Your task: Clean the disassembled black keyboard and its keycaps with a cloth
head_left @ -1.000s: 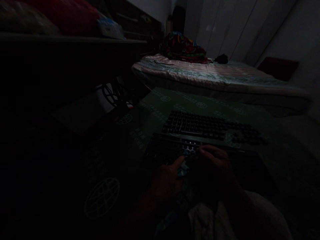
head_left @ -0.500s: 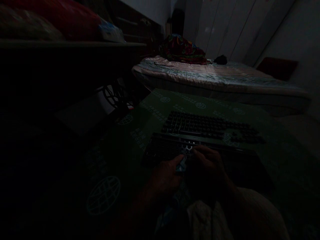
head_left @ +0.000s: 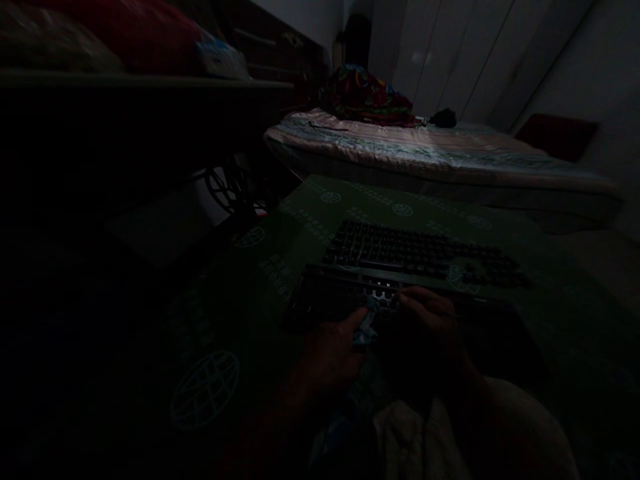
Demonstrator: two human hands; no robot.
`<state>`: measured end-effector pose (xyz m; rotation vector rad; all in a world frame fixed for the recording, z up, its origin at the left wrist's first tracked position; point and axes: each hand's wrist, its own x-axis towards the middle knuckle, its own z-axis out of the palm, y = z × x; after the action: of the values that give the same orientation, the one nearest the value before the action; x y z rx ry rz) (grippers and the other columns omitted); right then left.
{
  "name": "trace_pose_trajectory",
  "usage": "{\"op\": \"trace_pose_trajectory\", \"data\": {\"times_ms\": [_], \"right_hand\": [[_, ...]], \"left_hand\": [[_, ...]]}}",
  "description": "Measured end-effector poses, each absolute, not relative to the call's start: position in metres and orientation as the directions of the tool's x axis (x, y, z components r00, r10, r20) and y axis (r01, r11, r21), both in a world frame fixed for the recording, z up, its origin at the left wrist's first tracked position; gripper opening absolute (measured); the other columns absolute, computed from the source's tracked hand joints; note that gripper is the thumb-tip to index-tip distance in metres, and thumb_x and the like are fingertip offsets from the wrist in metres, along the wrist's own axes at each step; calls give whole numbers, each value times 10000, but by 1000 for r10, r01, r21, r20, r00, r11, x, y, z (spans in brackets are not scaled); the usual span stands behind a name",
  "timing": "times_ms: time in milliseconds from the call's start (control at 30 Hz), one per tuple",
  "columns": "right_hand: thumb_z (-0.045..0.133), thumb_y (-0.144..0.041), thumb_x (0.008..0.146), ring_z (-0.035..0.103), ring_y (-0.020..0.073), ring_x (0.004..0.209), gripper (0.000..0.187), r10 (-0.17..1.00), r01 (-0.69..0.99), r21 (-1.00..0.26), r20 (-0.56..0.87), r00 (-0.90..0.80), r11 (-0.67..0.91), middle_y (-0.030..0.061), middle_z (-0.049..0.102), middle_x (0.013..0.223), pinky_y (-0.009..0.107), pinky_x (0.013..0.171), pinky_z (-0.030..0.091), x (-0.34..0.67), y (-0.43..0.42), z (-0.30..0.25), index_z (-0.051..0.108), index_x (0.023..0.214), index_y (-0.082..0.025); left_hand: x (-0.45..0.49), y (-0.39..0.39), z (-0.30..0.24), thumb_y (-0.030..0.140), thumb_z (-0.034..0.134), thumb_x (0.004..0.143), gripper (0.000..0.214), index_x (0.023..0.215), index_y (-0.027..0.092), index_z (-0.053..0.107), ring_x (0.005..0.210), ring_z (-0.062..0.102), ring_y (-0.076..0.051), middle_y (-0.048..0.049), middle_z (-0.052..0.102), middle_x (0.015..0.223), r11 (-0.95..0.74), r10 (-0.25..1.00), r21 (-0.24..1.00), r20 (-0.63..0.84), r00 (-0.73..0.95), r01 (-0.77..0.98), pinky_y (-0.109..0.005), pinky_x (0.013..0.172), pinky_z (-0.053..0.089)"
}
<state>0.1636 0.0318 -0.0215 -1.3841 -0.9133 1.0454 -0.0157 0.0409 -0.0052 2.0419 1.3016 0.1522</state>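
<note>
A black keyboard [head_left: 320,298] lies across the green table covering in front of me, very dark in this light. Small lit marks shine along its top edge, and pale key mounts show where caps are off. My left hand [head_left: 334,347] is closed around a crumpled pale-blue cloth or wipe [head_left: 367,327] at the keyboard's near edge. Over the keyboard's middle, my right hand [head_left: 427,320] is closed in a pinch; what sits in its fingertips is too dark to make out. Behind the keyboard, loose black keycaps [head_left: 395,247] are laid out in rows.
The green covering [head_left: 280,267] has printed globe marks. Beyond it stands a bed [head_left: 425,150] with a red patterned cloth [head_left: 370,97]. On the left, a dark sewing-machine-like table [head_left: 150,81] carries red and clear bags, with a spoked wheel [head_left: 223,190] below.
My right hand has moved a little to the right along the keyboard, uncovering more of the pale key mounts and the cloth. My left hand stays nearly in place.
</note>
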Motion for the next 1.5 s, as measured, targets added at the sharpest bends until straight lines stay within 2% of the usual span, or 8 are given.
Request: {"op": "trace_pose_trajectory", "data": {"times_ms": [200,333,500,633,833,967,1233,1500], "right_hand": [[724,-333,552,467,85,392,212,945,-215,-968,-187,267,-131,-29,540,452,186,380,353,163,34,-14,644,619,-147],[717,-317,555,458,81,373,190,940,-203,-969,-193,280,-139,-34,531,426,178,360,342,163,34,-14,643,611,-151],[724,-306,566,477,77,385,181,944,-241,-963,-187,271,-121,-31,553,450,168,367,355,168,35,-19,653,630,-152],[729,-300,545,458,73,358,179,945,-309,-943,-205,256,-121,-40,530,424,168,348,345,167,35,-16,645,605,-153],[730,-276,546,465,73,344,162,948,-367,-923,-213,237,-116,-41,537,413,163,338,350,164,33,-14,646,614,-155],[710,-269,574,469,75,333,138,961,-384,-914,-213,179,-131,-39,543,405,166,338,358,161,32,-14,646,622,-157],[702,-260,572,485,83,326,127,969,-408,-899,-222,108,-160,-30,552,401,165,329,362,153,29,-10,641,596,-151],[684,-258,603,483,83,338,113,981,-375,-913,-189,35,-163,-27,554,418,167,334,355,154,29,-14,639,603,-154]], "left_hand": [[-16,41,-9,244,516,752,558,1299,304,423,854,644,-180,-8,683,1008,-257,829,592,-272,489,764,-231,685,444],[-16,40,-14,262,515,754,559,1304,296,419,860,646,-194,-23,678,1022,-263,846,591,-239,476,763,-248,694,449],[-19,36,-18,251,519,757,503,1258,276,482,809,641,-172,-8,690,930,-214,878,710,-162,451,671,-232,692,455],[-22,34,-23,247,529,763,373,1130,286,580,695,627,-131,32,684,806,-189,904,827,-64,423,529,-192,617,449],[-17,33,-21,208,567,706,119,806,190,629,598,573,-109,27,618,668,-211,972,830,121,203,516,-186,554,431],[-13,33,-17,275,646,649,133,711,169,596,562,544,-110,31,589,610,-117,990,894,73,118,433,-187,502,419],[-15,31,-9,206,658,619,132,624,158,535,697,600,-124,-27,685,867,-68,990,983,45,136,170,-204,596,467],[-20,36,-11,236,648,624,110,679,155,600,575,558,-104,0,654,693,-87,993,956,61,102,279,-194,522,436]]}}
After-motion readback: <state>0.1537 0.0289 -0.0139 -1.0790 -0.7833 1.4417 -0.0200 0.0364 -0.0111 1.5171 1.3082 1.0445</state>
